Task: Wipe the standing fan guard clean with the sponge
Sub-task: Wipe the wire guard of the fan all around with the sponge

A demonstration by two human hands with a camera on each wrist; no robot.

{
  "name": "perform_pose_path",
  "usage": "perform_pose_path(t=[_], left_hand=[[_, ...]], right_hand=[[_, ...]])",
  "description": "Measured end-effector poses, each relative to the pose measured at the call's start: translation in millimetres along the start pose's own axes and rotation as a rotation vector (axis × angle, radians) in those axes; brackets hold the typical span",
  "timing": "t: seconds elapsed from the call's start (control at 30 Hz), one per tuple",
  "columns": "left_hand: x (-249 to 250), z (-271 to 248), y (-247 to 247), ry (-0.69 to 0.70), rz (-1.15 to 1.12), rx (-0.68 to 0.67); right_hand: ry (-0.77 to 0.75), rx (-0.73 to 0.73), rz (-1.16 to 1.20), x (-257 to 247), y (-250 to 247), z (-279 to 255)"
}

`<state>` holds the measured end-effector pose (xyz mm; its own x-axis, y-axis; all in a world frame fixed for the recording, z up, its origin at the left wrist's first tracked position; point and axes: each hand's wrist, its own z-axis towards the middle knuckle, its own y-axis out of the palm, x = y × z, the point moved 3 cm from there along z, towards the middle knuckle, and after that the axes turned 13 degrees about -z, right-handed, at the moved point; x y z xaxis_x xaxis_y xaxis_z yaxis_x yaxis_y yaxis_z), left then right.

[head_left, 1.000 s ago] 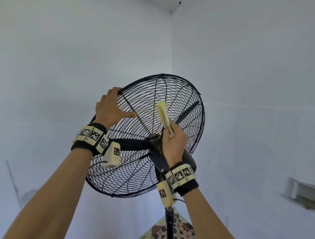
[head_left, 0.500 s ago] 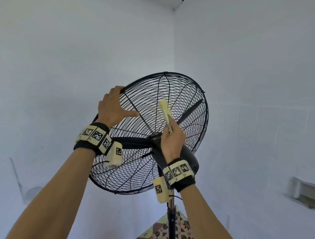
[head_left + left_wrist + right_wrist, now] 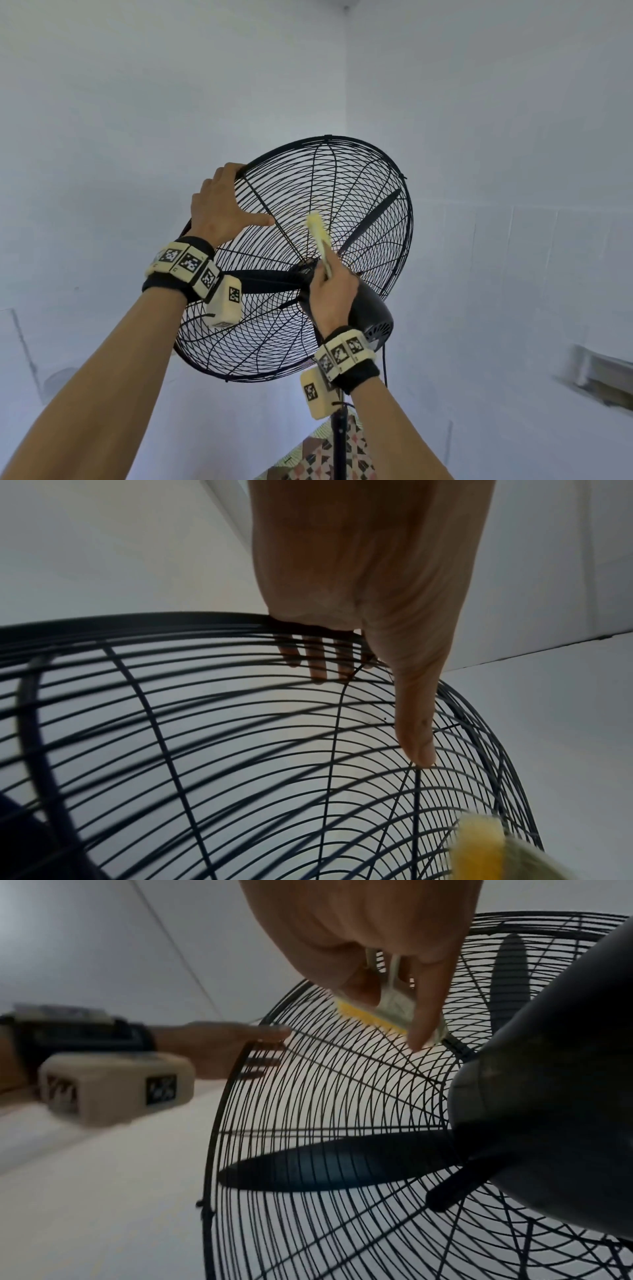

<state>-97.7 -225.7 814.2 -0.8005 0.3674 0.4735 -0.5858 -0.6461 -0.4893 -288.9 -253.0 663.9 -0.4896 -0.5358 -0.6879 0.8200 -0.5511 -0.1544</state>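
Note:
A black wire fan guard (image 3: pixel 373 192) faces away from me, tilted upward on its stand. My left hand (image 3: pixel 219 209) grips the guard's upper left rim, fingers hooked over it (image 3: pixel 316 664), thumb lying on the rear wires (image 3: pixel 416 739). My right hand (image 3: pixel 334 291) holds a yellow sponge (image 3: pixel 318 233) edge-on against the rear wires just above the hub. In the right wrist view the sponge (image 3: pixel 369 1019) sits pinched between thumb and fingers. It also shows in the left wrist view as a sponge (image 3: pixel 479 848) at the lower right.
The black motor housing (image 3: pixel 373 308) sits right behind my right hand, with the stand pole (image 3: pixel 339 442) below. Dark blades (image 3: pixel 329 1161) lie inside the guard. White walls meet in a corner behind. A patterned floor (image 3: pixel 318 459) lies below; a ledge (image 3: pixel 603 373) at the right.
The fan head has shifted slightly up and right in view with both hands on it. The sponge stays above the hub, hardly moved along the wires.

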Motion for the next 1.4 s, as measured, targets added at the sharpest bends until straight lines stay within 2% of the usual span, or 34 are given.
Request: perform_pose_path(t=[0.1,0.17,0.2,0.33,0.37,0.43,0.57,0.63,0.7,0.77,0.8,0.87,0.97,1.03,1.13,1.17,1.27,1.4], left_hand=[[-7,0,-3,-0.015,0.004,0.014],[-9,0,-3,-0.018,0.004,0.013],[-8,0,-3,-0.015,0.002,0.012],[-1,0,-1,-0.004,-0.001,-0.006],[0,0,-1,-0.003,-0.001,-0.005],[-1,-1,-2,-0.011,0.004,-0.001],[-8,-4,-5,-0.026,0.001,0.02],[-7,-5,-5,-0.019,-0.004,0.015],[-4,-4,-3,-0.007,-0.009,0.01],[-1,-4,-1,0.003,-0.001,0.007],[0,-4,0,0.004,0.001,0.009],[-2,-4,-1,-0.005,0.004,0.012],[-8,-5,-4,-0.025,0.013,0.026],[-8,-6,-4,-0.021,0.017,0.025],[-2,-7,-1,-0.011,0.013,0.016],[0,-7,0,-0.005,0.012,0.015],[2,-7,1,-0.002,0.018,0.016],[-6,-9,-5,-0.023,0.018,0.026]], right_hand=[[-0.139,-0.19,-0.018,2,8,-15],[-0.095,-0.227,0.069,6,2,-14],[-0.045,-0.192,0.096,8,-2,-13],[0.048,0.126,0.018,5,-14,-7],[0.062,0.138,0.009,3,-12,-6],[0.07,0.044,-0.025,0,-1,-9],[-0.103,-0.181,-0.067,0,5,-18],[-0.065,-0.138,-0.069,4,-5,-11],[-0.003,0.009,-0.083,4,-16,0],[0.028,0.083,-0.06,1,-16,7],[0.04,0.061,-0.048,-1,-11,6],[0.006,-0.073,-0.05,-1,2,-2],[-0.137,-0.228,-0.077,-2,1,-10],[-0.098,-0.176,-0.068,0,-12,-1],[0.061,0.022,-0.085,9,-26,14],[0.094,0.04,-0.087,11,-24,16],[0.133,-0.041,-0.082,10,-3,0],[0.011,-0.228,-0.096,17,13,-23]])
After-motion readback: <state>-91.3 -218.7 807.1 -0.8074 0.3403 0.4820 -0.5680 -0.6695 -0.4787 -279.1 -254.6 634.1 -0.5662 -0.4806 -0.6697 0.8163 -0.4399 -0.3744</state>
